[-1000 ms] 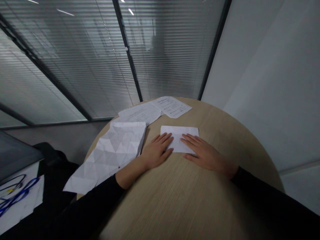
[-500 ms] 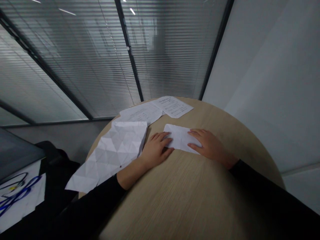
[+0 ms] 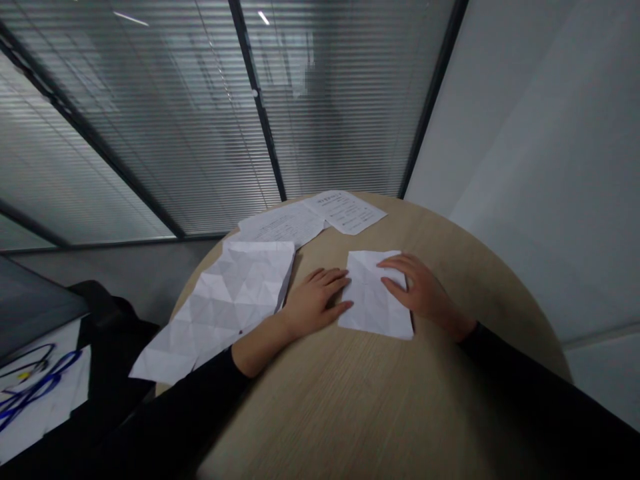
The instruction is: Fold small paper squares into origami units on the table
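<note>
A small, roughly square sheet of creased white paper (image 3: 373,307) lies on the round wooden table (image 3: 360,387) between my hands. My left hand (image 3: 317,303) rests flat at its left edge, fingers stretched out and the tips touching the paper. Over the right edge, my right hand (image 3: 425,290) is lightly curved, with thumb and fingers apart on the upper right of the sheet. To the left of my left hand lies a larger white sheet (image 3: 230,293), covered in triangular creases; my left forearm crosses in front of its lower edge.
Printed sheets (image 3: 345,212) overlap at the table's far edge. Beyond stands a glass partition with blinds (image 3: 345,120); a plain wall (image 3: 540,167) is on the right. At lower left, a blue cable (image 3: 45,383) lies on white sheets beside a black chair (image 3: 115,333).
The small paper looked wide and short before; now it is taller and nearly square, its near edge closer to me. My right hand's fingers have curled slightly; the left stays almost in place.
</note>
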A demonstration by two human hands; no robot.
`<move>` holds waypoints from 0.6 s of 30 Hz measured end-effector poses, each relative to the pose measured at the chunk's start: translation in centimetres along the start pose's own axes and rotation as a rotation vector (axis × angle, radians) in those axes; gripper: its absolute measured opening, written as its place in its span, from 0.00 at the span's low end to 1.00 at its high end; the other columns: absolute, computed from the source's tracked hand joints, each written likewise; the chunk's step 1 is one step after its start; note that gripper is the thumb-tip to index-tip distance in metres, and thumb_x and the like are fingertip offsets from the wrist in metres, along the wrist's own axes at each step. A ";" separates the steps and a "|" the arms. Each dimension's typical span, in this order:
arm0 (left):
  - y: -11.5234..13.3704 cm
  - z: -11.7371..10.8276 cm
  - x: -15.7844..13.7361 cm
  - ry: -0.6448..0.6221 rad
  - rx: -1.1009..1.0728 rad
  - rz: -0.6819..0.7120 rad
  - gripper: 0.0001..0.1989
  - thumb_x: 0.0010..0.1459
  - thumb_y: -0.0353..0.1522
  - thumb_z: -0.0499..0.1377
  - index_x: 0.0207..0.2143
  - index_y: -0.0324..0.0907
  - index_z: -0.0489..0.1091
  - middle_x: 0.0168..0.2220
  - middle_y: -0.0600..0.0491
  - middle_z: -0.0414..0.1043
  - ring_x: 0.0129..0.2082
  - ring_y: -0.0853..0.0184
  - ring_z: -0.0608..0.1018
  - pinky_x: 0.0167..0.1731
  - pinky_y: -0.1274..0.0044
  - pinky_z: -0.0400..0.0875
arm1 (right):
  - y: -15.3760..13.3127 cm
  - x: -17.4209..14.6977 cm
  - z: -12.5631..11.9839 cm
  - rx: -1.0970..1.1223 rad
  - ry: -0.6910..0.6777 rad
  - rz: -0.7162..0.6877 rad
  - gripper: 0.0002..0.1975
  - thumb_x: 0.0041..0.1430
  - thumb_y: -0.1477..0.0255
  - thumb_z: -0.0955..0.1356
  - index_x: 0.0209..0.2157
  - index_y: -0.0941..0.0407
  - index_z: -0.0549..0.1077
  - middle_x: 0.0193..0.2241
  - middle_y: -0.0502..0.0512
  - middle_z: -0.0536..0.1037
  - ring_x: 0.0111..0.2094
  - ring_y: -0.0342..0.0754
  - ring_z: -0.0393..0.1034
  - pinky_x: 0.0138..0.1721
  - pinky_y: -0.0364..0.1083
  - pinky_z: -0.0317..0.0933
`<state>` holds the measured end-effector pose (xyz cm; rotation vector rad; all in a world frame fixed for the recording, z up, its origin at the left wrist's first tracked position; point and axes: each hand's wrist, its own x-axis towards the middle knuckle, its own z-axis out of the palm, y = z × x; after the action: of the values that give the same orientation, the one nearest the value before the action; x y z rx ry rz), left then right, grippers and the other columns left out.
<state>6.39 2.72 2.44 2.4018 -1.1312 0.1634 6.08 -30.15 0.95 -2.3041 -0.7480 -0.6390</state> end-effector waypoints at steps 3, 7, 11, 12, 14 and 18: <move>-0.5 0.1 0.1 -0.068 -0.069 0.089 0.20 0.83 0.37 0.58 0.71 0.53 0.77 0.76 0.46 0.76 0.78 0.52 0.75 0.81 0.44 0.62 | 1.8 -0.3 0.9 -0.124 0.007 0.070 0.32 0.72 0.65 0.75 0.74 0.50 0.72 0.69 0.69 0.81 0.70 0.72 0.77 0.71 0.74 0.72; -0.7 0.1 0.2 -0.062 -0.069 0.162 0.23 0.77 0.26 0.57 0.66 0.54 0.82 0.70 0.51 0.82 0.74 0.54 0.79 0.79 0.48 0.66 | 3.1 -1.0 1.5 -0.169 -0.063 0.106 0.34 0.73 0.62 0.75 0.75 0.51 0.69 0.67 0.70 0.82 0.67 0.73 0.79 0.69 0.74 0.73; -0.4 -0.3 0.3 0.006 0.017 0.074 0.23 0.71 0.22 0.59 0.59 0.51 0.84 0.64 0.49 0.86 0.65 0.52 0.85 0.69 0.53 0.76 | 2.3 -0.5 0.6 -0.180 -0.110 0.047 0.21 0.72 0.62 0.75 0.62 0.51 0.79 0.58 0.67 0.86 0.60 0.69 0.81 0.64 0.70 0.75; -0.2 -0.4 0.3 0.020 0.029 0.044 0.21 0.73 0.24 0.59 0.58 0.50 0.84 0.63 0.49 0.87 0.63 0.52 0.86 0.67 0.53 0.77 | 2.0 -0.2 0.4 -0.180 -0.117 0.038 0.14 0.72 0.62 0.75 0.56 0.51 0.80 0.53 0.65 0.87 0.56 0.67 0.83 0.62 0.68 0.75; 0.1 -0.7 0.3 0.053 0.038 0.001 0.14 0.77 0.31 0.61 0.57 0.48 0.84 0.62 0.47 0.87 0.62 0.51 0.87 0.67 0.51 0.76 | 1.4 0.1 -0.1 -0.173 -0.131 0.034 0.07 0.74 0.62 0.75 0.41 0.49 0.79 0.40 0.57 0.87 0.44 0.61 0.83 0.61 0.66 0.74; 0.4 -0.6 0.1 0.057 0.034 -0.002 0.23 0.75 0.47 0.69 0.63 0.44 0.81 0.67 0.41 0.84 0.67 0.46 0.84 0.71 0.49 0.74 | 0.8 0.1 0.0 -0.176 -0.081 0.046 0.10 0.75 0.62 0.74 0.37 0.49 0.76 0.34 0.55 0.84 0.38 0.58 0.80 0.57 0.64 0.75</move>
<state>6.25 2.71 3.20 2.4115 -1.1089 0.2507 6.70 -30.62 0.69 -2.5136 -0.6985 -0.6154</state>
